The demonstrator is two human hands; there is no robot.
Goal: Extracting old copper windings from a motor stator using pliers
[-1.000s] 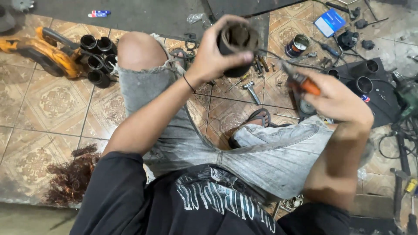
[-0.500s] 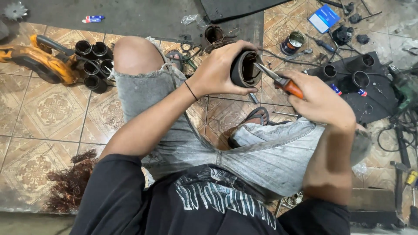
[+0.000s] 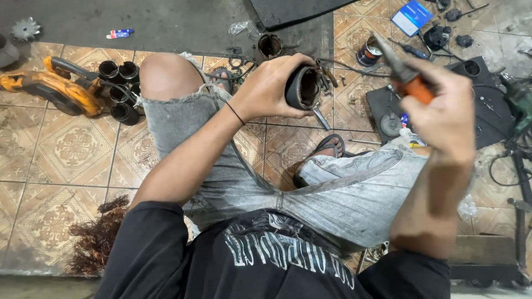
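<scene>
i see my left hand [image 3: 271,88] wrapped around a dark hollow metal cylinder [image 3: 302,87], fingers curled over its outer wall, its open mouth turned toward my right side. it sits in the air above the tiled floor [image 3: 61,149], just past my raised left knee [image 3: 163,75]. my right hand [image 3: 443,113] is closed in a fist on orange-handled pliers [image 3: 407,77], the blurred metal nose pointing up and left, well apart from the cylinder. i cannot tell whether the plier nose grips anything.

around me on the floor: a cluster of 4 black tubes [image 3: 122,88] beside an orange power tool [image 3: 47,86], a pile of copper wire [image 3: 100,235] near my left elbow, another rusty cylinder [image 3: 270,45] standing just beyond the held one, a small tin can [image 3: 368,53], a blue box [image 3: 414,16], and a dark mat [image 3: 487,111] carrying small parts. a sandal [image 3: 330,147] lies between my legs, under grey denim shorts [image 3: 332,194].
</scene>
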